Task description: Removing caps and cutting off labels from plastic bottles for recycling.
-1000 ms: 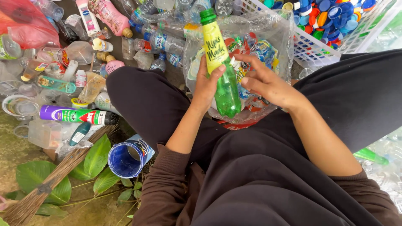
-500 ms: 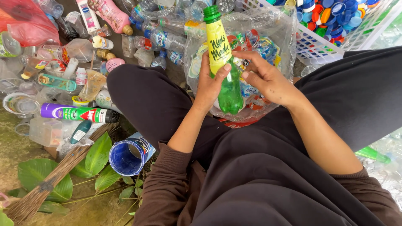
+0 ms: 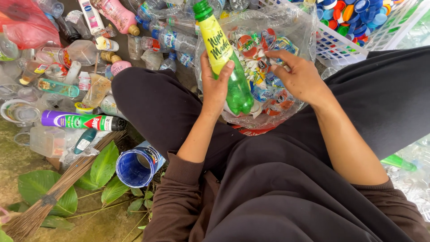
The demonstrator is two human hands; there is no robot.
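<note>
L hand (image 3: 218,87) grip clamped on green bottle (image 3: 226,62); R hand (image 3: 298,78) fingers apart over label bag (image 3: 286,27)

From my remote seat, what I saw was an outdoor sorting spot for plastic waste, not any room. The ground (image 3: 18,148) was bare soil with patches of moss, and broad green leaves (image 3: 104,166) grew out of it just beside a straw broom (image 3: 53,192). Empty bottles and jars (image 3: 67,67) lay heaped straight on the earth, mixed in kind and colour. A white lattice basket (image 3: 345,45) was filled with loose bottle caps, and a clear plastic bag (image 3: 268,54) held stripped labels. A blue tub (image 3: 136,168) lay on its side on the ground. The person sat low among all this, legs spread.
</note>
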